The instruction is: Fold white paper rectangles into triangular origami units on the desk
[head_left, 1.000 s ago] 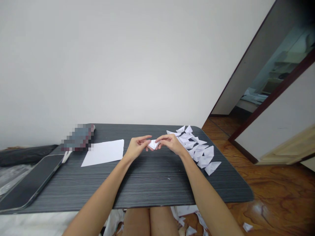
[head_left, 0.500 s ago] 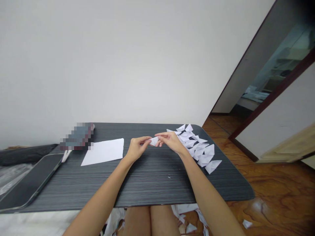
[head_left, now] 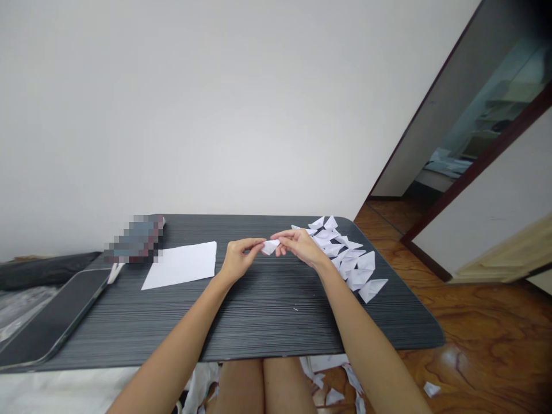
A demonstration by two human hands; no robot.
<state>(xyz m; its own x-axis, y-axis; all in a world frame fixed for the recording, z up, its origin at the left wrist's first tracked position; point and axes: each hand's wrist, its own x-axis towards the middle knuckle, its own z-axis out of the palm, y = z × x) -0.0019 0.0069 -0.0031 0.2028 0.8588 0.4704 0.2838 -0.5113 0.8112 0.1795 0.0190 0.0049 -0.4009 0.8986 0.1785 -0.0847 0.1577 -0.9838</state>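
A small folded piece of white paper (head_left: 271,247) is held between my two hands, above the dark table. Pinched on its left end are the thumb and fingers of my left hand (head_left: 240,256). My right hand (head_left: 298,245) grips the right end with thumb and fingertips, its other fingers curled behind. Just right of that hand lies a pile of folded paper boats (head_left: 345,253), several of them overlapping. To the left of my left hand is a flat sheet of white paper (head_left: 185,265).
The dark striped table (head_left: 259,322) stands against a white wall. At its left are a blurred-out object (head_left: 135,238) and a white cable or strip (head_left: 115,272). Paper scraps (head_left: 334,397) lie on the wooden floor, with another folded piece (head_left: 432,389) at right.
The folded paper has tilted slightly between my fingers, and its visible face looks smoother. Both hands stay in nearly the same place.
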